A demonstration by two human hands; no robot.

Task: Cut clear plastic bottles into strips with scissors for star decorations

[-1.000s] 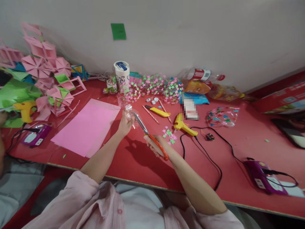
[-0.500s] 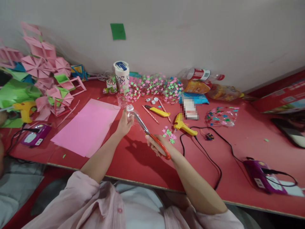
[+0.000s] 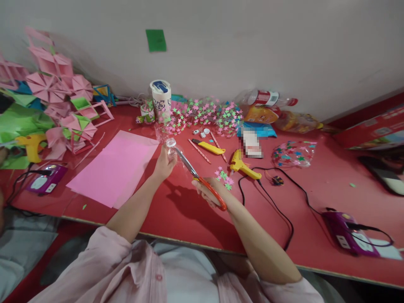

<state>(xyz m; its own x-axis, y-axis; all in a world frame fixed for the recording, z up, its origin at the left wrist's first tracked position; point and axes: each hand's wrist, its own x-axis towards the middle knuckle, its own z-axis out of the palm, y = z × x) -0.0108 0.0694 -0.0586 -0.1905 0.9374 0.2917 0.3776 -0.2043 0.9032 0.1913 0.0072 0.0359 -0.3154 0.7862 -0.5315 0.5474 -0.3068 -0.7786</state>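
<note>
My left hand (image 3: 164,164) grips a piece of clear plastic bottle (image 3: 171,143), its neck pointing up above my fingers. In my right hand (image 3: 208,192) is a pair of scissors (image 3: 211,189) with orange-red handles. The blades look nearly closed, and their tips lie right beside the bottle piece; whether they touch it I cannot tell. Below both hands is the red table (image 3: 183,223). Pink paper sheets (image 3: 113,168) lie to the left of my left hand. Close to my right hand are small pink and green stars (image 3: 224,178).
A yellow glue gun (image 3: 244,165) with a black cord lies to the right. Behind are a yellow cutter knife (image 3: 211,147), striped sticks (image 3: 199,150), a white tumbler (image 3: 161,99) and star-covered plastic (image 3: 205,115). Folded paper shapes (image 3: 50,88) crowd the far left; purple power strips (image 3: 347,231) sit at both sides.
The bottle piece and my left hand have shifted very slightly left. The scissors stay almost in the same place, and my grip on both looks unchanged.
</note>
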